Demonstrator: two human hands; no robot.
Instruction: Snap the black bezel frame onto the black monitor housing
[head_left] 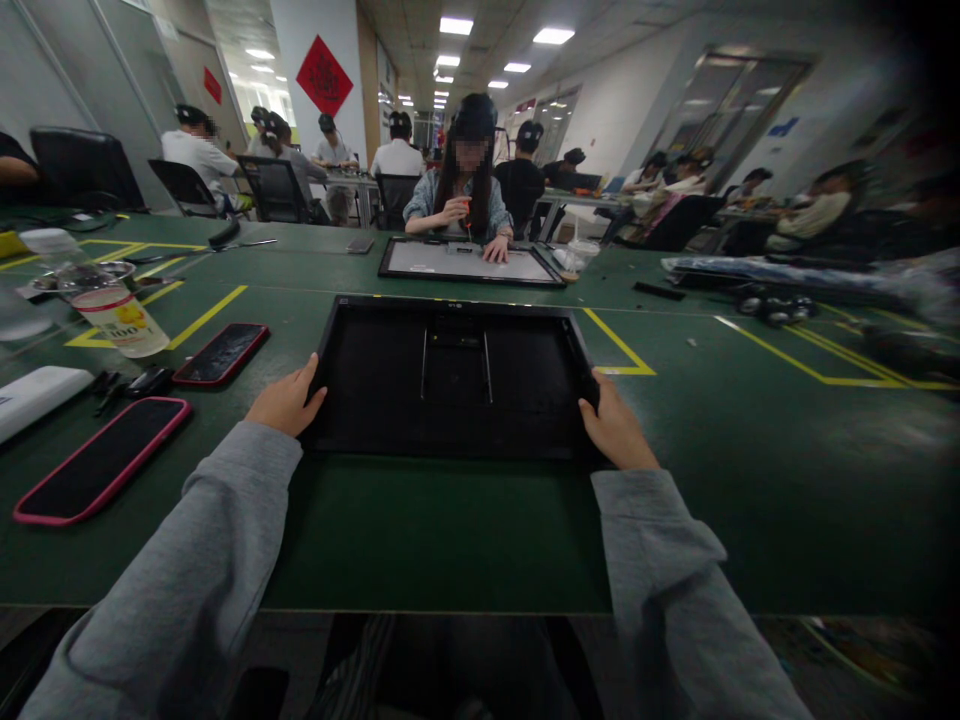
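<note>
A black LG monitor housing (367, 380), shallow like a tray with its inside facing up, lies in front of me on the green table. Gripping its left edge is my left hand (285, 400), thumb on the rim and fingers partly hidden behind it. My right hand (619, 425) grips the opposite edge in the same way. Inside the housing, a raised bracket section with two thin metal strips (489, 370) shows at the upper middle. Two phones in red-pink cases, one nearer (105, 460) and one farther (222, 353), lie left of my left hand.
Across the green table (450, 540), a co-worker holds an orange screwdriver (468, 212) over a screen panel (450, 260). To the left stand a drink bottle (120, 312) and a white box-like device (41, 398). Plastic-wrapped items (780, 275) lie at far right.
</note>
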